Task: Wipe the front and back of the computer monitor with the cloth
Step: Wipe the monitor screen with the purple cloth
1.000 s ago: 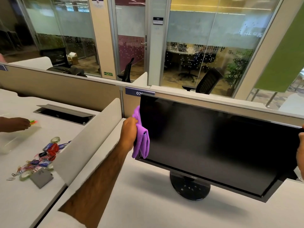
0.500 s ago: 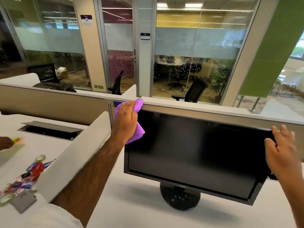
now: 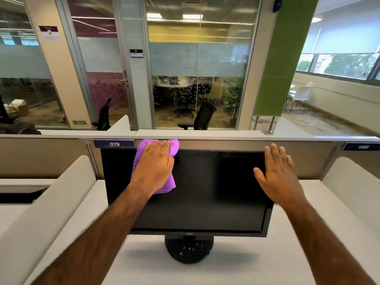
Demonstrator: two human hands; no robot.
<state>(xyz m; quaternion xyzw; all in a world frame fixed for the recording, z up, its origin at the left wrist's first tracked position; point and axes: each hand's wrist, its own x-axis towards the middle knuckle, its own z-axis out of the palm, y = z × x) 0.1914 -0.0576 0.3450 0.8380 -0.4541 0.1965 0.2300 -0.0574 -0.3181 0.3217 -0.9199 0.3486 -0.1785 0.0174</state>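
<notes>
Purple cloth [image 3: 156, 167], bunched and folded, lies flattened against the upper left of a black computer monitor [image 3: 205, 194] at the centre of the frame, its top edge riding over the monitor's upper rim. The person's left hand [image 3: 154, 169] presses it there, palm down and fingers extended, pinning the fabric rather than clenching it. The right hand [image 3: 275, 175] is spread flat and released, holding nothing, over the upper right of the dark, unlit screen, fingertips reaching the top bezel; whether the palm touches the glass cannot be told.

The monitor has a glossy black frame with a small logo at the bottom centre and stands on a round black base [image 3: 189, 248] on the white table [image 3: 236, 270]. Behind it runs a beige partition [image 3: 226, 146] carrying a dark label [image 3: 114, 144] reading 079 at centre left. Glass-walled offices with black chairs [image 3: 202, 117] fill the upper frame.
</notes>
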